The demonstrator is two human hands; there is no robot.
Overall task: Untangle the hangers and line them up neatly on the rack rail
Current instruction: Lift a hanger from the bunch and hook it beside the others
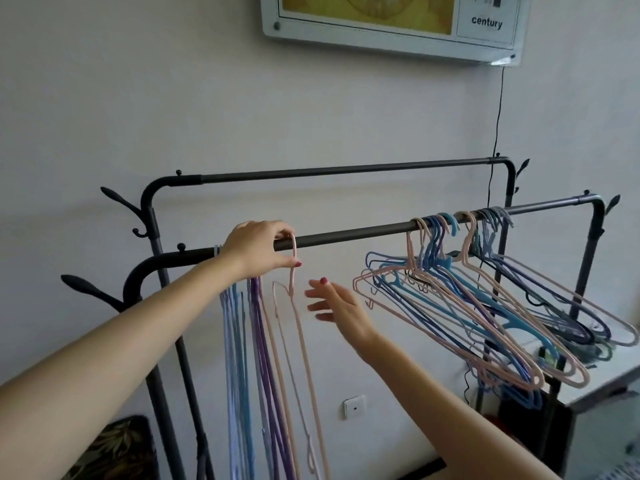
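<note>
Pink hanger (pixel 300 327) hangs edge-on; left hand (pixel 258 251) pinches its hook.

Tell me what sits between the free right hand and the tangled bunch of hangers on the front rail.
Nothing visible. The right hand hangs open below the front rail, with only open air and bare wall showing before the tangled hangers.

Both arms bare, reaching fwd and up from near edge. Left arm comes in from lower left, wrist about straight; left hand (pixel 258 249) has fingers curled over, thumb and index pinched shut on a thin pink hook. Right arm comes in from lower right; right hand (pixel 337 306) lower, just right of left, fingers spread and loose, holding nothing. Nails painted red.
</note>
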